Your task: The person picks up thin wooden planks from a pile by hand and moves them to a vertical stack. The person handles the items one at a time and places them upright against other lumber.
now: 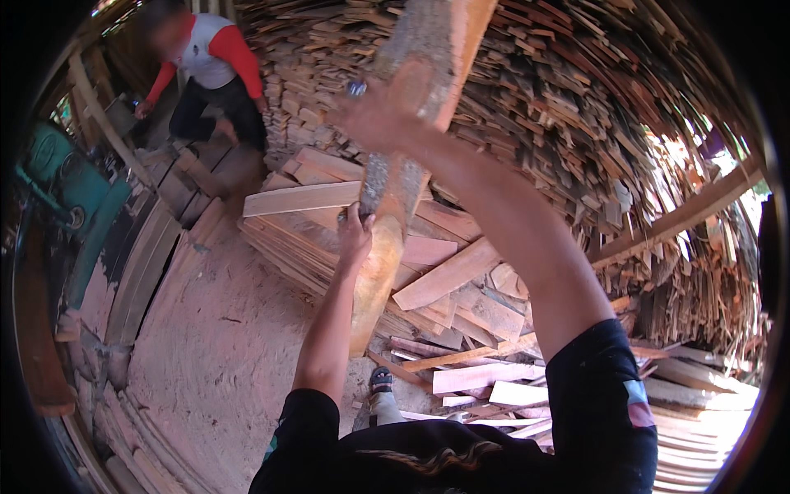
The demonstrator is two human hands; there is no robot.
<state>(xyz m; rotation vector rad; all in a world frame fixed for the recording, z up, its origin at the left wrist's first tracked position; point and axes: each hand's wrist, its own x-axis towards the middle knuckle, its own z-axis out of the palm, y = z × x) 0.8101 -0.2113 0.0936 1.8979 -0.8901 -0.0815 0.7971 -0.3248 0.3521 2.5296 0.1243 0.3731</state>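
Note:
A long, thick log, with patches of grey bark and pale bare wood, stands tilted before me, its top running out of the frame. My left hand grips its left edge, fingers closed at the bark. Higher up, my right hand is in front of the log, its fingers smeared by motion. A small blue-and-white thing shows by the fingers of that hand; whether it is held I cannot tell. Behind the log, cut boards lie in a loose pile.
Stacked wood offcuts form a high wall behind. At the far left a person with red sleeves crouches near green machinery. A slanting beam crosses at right. Loose slats lie near my foot on the dirt floor.

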